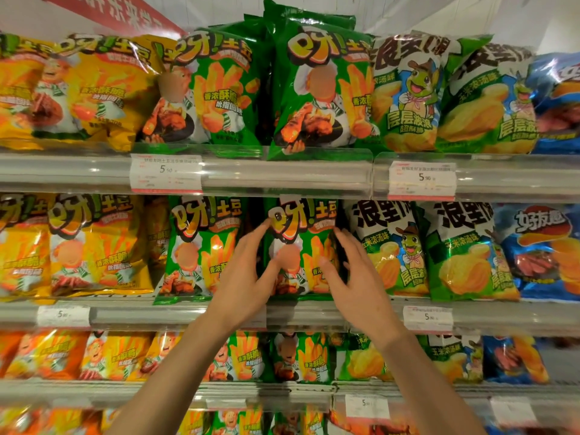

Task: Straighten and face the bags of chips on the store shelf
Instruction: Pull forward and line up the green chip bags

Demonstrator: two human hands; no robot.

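Both hands reach up to one green bag of chips (pixel 301 246) standing upright on the middle shelf (pixel 301 315), label facing out, between another green bag (pixel 201 249) and a white-and-green bag (pixel 389 246). The left hand (pixel 248 274) has its fingers (pixel 255 235) spread against the bag's left edge. The right hand (pixel 354 277) has loose fingers (pixel 342 238) on its right edge; neither hand is clenched.

Middle shelf packed edge to edge: glossy green chip bag (pixel 301 249) pressed between neighbouring green bag (pixel 201 249) and white-green bag (pixel 389 246). Clear plastic price rail (pixel 282 177) caps headroom above; front approach open.
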